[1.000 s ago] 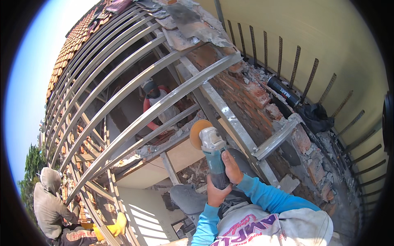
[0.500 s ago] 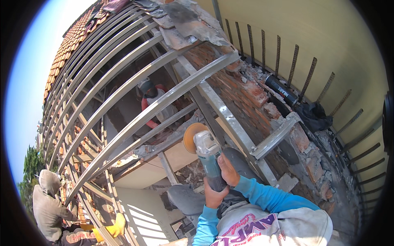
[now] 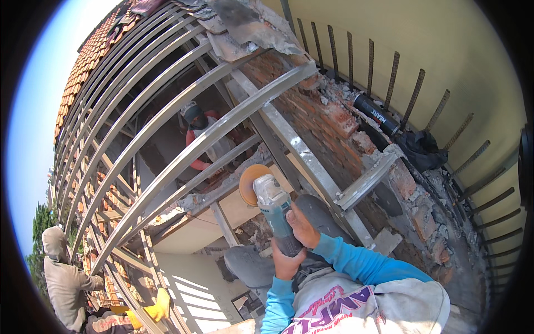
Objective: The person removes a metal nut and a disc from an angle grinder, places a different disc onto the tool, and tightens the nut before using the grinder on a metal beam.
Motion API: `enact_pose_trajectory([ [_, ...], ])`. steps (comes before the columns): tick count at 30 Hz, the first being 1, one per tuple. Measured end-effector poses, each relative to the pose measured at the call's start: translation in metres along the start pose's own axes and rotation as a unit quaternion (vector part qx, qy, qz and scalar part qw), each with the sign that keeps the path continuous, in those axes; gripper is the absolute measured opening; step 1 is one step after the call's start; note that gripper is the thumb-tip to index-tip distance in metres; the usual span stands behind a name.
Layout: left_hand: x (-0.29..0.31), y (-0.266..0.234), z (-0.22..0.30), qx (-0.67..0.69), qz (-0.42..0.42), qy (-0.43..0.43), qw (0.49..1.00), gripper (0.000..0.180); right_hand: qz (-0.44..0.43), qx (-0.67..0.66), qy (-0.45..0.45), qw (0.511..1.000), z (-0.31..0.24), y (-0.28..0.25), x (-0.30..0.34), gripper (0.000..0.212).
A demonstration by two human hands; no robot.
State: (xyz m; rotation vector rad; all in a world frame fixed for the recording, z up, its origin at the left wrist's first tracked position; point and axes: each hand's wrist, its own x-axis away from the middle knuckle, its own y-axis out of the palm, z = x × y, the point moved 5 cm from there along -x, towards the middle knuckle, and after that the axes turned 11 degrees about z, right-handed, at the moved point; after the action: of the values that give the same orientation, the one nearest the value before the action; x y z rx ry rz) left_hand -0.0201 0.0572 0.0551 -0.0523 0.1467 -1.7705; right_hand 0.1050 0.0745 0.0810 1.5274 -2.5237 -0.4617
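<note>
Both my hands grip a teal and grey angle grinder (image 3: pixel 276 214), held up in front of my body. An orange cutting disc (image 3: pixel 254 184) sits at its far left end. My left hand (image 3: pixel 287 261) is wrapped round the rear of the grinder's body. Further forward, my right hand (image 3: pixel 303 227) clasps the right side of the body. Neither the disc nor the grinder's head visibly touches the metal roof framing. A long metal batten (image 3: pixel 206 139) runs beyond the disc, and a metal rafter (image 3: pixel 303 153) slopes down to the right of the tool.
A broken brick wall (image 3: pixel 311 106) lies right, with upright rebar (image 3: pixel 392 80) along the yellowish wall. A black cylinder (image 3: pixel 376 114) and dark cloth (image 3: pixel 424 150) rest on rubble. One person (image 3: pixel 208 139) is below the battens; another (image 3: pixel 69 284) sits at left in yellow boots.
The grinder, with both hands on it, has shifted slightly left. My view has turned a little, so the surroundings sit further left. The person below the battens has changed head and arm position.
</note>
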Motion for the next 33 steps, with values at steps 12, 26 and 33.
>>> enact_pose_trajectory([
  [12, 0.006, -0.01, -0.009, 0.115, -0.094, -0.113, 0.982, 0.054, -0.003, 0.102, 0.017, 0.995, 0.02, 0.01, 0.02, 0.083],
  [26, 0.029, -0.019, -0.041, 0.124, -0.058, -0.161, 0.977, 0.056, -0.038, 0.14, 0.029, 0.989, 0.03, 0.016, 0.038, 0.085],
  [33, 0.041, -0.041, -0.07, 0.226, -0.062, -0.164, 0.958, 0.076, -0.083, 0.171, 0.046, 0.981, 0.027, 0.022, 0.05, 0.084],
])
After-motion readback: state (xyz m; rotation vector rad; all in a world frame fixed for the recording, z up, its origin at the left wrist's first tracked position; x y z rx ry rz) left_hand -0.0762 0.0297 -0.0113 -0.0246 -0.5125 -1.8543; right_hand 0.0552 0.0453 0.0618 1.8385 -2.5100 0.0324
